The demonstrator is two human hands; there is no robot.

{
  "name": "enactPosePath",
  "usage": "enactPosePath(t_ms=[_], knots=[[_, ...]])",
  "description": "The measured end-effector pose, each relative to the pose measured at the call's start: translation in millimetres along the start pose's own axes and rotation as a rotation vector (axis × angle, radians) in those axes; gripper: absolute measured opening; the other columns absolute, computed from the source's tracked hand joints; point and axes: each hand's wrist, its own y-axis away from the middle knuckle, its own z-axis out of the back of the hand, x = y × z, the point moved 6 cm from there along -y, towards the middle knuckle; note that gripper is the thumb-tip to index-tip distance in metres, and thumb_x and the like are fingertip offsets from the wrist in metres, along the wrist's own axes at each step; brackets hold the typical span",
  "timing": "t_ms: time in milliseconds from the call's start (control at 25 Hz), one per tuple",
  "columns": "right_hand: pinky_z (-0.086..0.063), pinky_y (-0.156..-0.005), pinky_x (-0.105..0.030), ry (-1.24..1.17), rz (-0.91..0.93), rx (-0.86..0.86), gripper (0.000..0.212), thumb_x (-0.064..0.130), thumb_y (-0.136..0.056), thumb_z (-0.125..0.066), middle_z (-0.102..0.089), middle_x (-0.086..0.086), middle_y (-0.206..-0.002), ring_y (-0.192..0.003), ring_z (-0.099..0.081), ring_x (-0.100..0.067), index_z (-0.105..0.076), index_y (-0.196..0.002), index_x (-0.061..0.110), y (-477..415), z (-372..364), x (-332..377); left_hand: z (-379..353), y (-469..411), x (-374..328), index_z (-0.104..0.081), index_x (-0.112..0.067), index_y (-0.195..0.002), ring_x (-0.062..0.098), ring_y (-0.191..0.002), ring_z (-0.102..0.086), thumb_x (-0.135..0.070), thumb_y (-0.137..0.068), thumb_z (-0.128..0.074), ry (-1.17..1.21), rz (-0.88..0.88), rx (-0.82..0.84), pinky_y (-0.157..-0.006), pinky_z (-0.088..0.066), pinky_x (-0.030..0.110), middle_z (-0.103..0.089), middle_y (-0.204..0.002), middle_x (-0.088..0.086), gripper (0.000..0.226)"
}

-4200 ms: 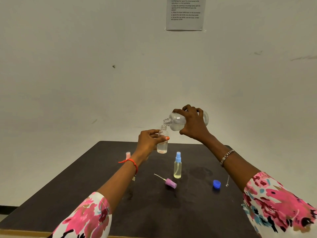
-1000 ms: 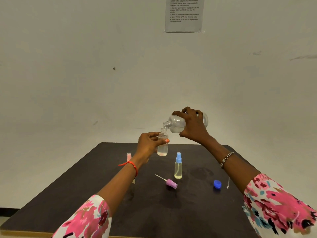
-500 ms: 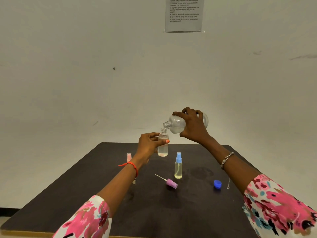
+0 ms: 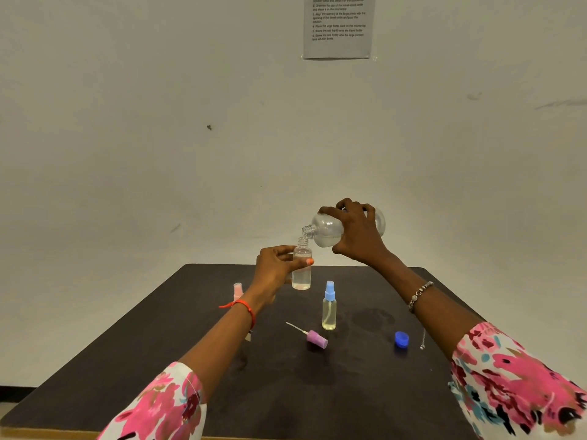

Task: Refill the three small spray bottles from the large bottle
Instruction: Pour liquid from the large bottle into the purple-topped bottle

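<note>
My right hand (image 4: 357,236) grips the large clear bottle (image 4: 325,228), tipped on its side with its open neck just above the mouth of a small uncapped bottle (image 4: 301,271). My left hand (image 4: 276,268) holds that small bottle upright in the air, thumb and fingers round its shoulder; clear liquid fills its lower part. A small bottle with a blue spray cap (image 4: 329,306) stands on the dark table (image 4: 286,392). Another with a pink cap (image 4: 238,291) stands behind my left wrist, mostly hidden. A purple spray head (image 4: 313,337) with its tube lies on the table.
A blue screw cap (image 4: 401,339) lies at the table's right side, with a thin silvery chain (image 4: 423,339) beside it. A wet-looking patch (image 4: 373,317) marks the tabletop right of the blue-capped bottle. A printed sheet (image 4: 338,25) hangs on the white wall.
Both hands keep the same pouring pose. The liquid level in the small held bottle has risen since the earliest frame; both hands sit slightly lower in view.
</note>
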Motion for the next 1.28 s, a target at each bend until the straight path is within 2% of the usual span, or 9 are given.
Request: enactPosePath(t_ms=[480,720,880,1040,1160,1280], knots=[[-0.018,-0.103,-0.04,-0.007,0.0,-0.01,0.068,0.015,-0.062,-0.074,-0.049,-0.012,-0.118,-0.114,-0.044,-0.027,-0.05,-0.125,0.023,0,-1,-1,0,1,-1,-0.056,-0.009,-0.122,0.029,-0.114,-0.058,-0.014,-0.075,-0.072,0.0,0.0,-0.002,-0.083,-0.053,0.039,-0.06,-0.126,0.012,0.05],[-0.017,-0.102,-0.038,-0.019,-0.002,0.002,0.069,0.015,-0.061,-0.074,-0.049,-0.011,-0.117,-0.113,-0.044,-0.026,-0.05,-0.125,0.024,-1,-6,-4,1,-2,4,-0.055,-0.009,-0.122,0.029,-0.113,-0.058,-0.015,-0.074,-0.073,0.0,0.012,0.004,-0.089,-0.053,0.045,-0.061,-0.125,0.012,0.052],[-0.019,-0.1,-0.037,-0.04,-0.02,0.018,0.071,0.014,-0.059,-0.075,-0.048,-0.011,-0.116,-0.112,-0.044,-0.026,-0.049,-0.125,0.023,-2,-12,-8,0,-3,7,-0.055,-0.009,-0.122,0.029,-0.114,-0.058,-0.014,-0.074,-0.072,0.001,0.017,0.007,-0.086,-0.054,0.042,-0.061,-0.125,0.012,0.051],[-0.026,-0.098,-0.038,-0.185,-0.09,0.034,0.076,0.013,-0.056,-0.078,-0.049,-0.011,-0.113,-0.107,-0.048,-0.026,-0.048,-0.126,0.022,-1,-22,-15,-3,-4,11,-0.056,-0.007,-0.121,0.024,-0.107,-0.06,-0.011,-0.074,-0.072,0.023,0.033,0.016,-0.076,-0.054,0.034,-0.062,-0.123,0.012,0.049],[-0.04,-0.097,-0.044,-0.376,-0.222,0.004,0.079,0.015,-0.055,-0.081,-0.054,-0.011,-0.116,-0.106,-0.053,-0.027,-0.047,-0.127,0.019,1,-31,-31,-6,-4,17,-0.058,-0.007,-0.119,0.016,-0.094,-0.059,-0.01,-0.073,-0.073,0.047,0.05,0.029,-0.064,-0.053,0.025,-0.064,-0.118,0.011,0.048],[-0.048,-0.091,-0.044,-0.528,-0.396,-0.082,0.078,0.017,-0.054,-0.085,-0.059,-0.011,-0.119,-0.105,-0.055,-0.027,-0.048,-0.123,0.014,9,-41,-60,-5,-8,27,-0.057,-0.007,-0.12,0.02,-0.101,-0.061,-0.011,-0.072,-0.074,0.042,0.073,0.018,-0.063,-0.052,0.024,-0.064,-0.117,0.01,0.051]])
